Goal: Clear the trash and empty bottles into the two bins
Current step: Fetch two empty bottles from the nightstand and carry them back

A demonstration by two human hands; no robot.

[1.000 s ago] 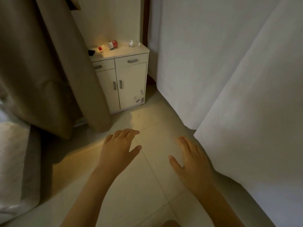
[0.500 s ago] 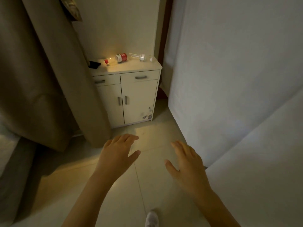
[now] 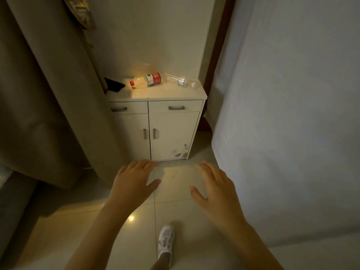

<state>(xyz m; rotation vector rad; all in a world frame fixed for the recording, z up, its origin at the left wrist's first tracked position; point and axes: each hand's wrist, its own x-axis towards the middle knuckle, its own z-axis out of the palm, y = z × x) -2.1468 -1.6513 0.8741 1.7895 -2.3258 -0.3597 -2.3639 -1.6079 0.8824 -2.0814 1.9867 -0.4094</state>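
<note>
Bottles lie on cabinet; curtain beside.

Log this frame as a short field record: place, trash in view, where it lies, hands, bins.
place: narrow room, white cabinet against the wall, curtain on the left
trash: red-label bottle; clear bottle
position: both lying on their sides on the cabinet top
other: dark object by the curtain
left hand: open, empty
right hand: open, empty
bins: none in view
</note>
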